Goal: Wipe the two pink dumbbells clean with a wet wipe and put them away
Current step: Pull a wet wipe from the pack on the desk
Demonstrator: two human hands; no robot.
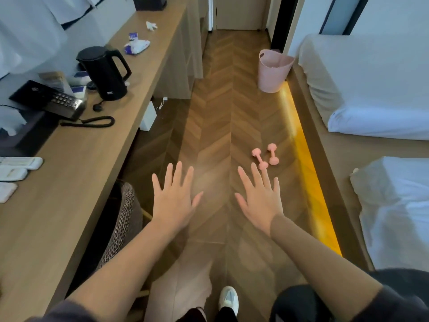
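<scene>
**Entry: task at its opening, nothing yet wiped**

Step in hand: judged the first, since no wipe is held.
Left hand [173,201], right hand [260,203]: held out flat, fingers spread, empty, apart.
Nearer dumbbell [259,158], farther dumbbell [272,154]: laid side by side on the floor [209,112], beside the bed.
Next move: a wipe must be drawn, probably from the wipe pack [137,46] on the worktop [81,170].
Pink basket [274,70]: contents hidden.

Two pink dumbbells [272,154] lay side by side on the herringbone wood floor [216,112]. Just short of them the right hand [260,203] hovered palm down, fingers spread and empty, with the left hand [173,201] likewise further left. Beyond the dumbbells stood a pink basket [274,70]. Far to their left, on the desk [92,159], lay a wet-wipe pack [137,46] and a black kettle [104,73].
</scene>
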